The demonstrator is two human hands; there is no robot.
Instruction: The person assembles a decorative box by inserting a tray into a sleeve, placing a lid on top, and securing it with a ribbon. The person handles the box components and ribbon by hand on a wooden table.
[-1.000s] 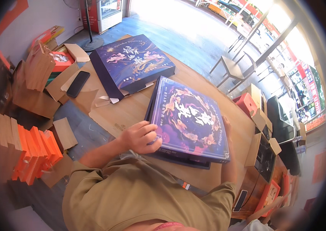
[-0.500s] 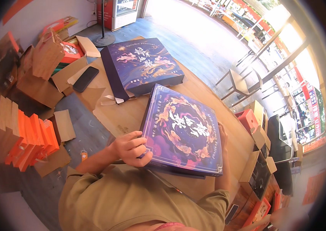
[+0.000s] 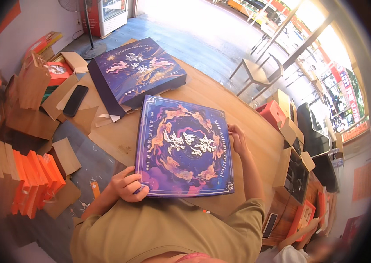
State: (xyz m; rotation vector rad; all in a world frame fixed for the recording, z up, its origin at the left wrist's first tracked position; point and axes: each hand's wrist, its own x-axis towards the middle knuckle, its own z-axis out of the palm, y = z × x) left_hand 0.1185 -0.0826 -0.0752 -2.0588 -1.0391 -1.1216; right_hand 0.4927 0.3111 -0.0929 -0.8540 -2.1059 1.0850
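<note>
On wooden table (image 3: 255,131) | purple box (image 3: 184,148) now lay flatter vs 0.5 s ago, seated square | L hand (image 3: 127,185) pinched near-left corner, R hand (image 3: 238,137) fingers curled on right edge | 2nd purple box (image 3: 135,72) behind, apart | judged: box nearly positioned.

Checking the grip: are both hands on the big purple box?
Yes, the left hand grips the purple gift box at its near-left corner and the right hand touches its right edge.
</note>
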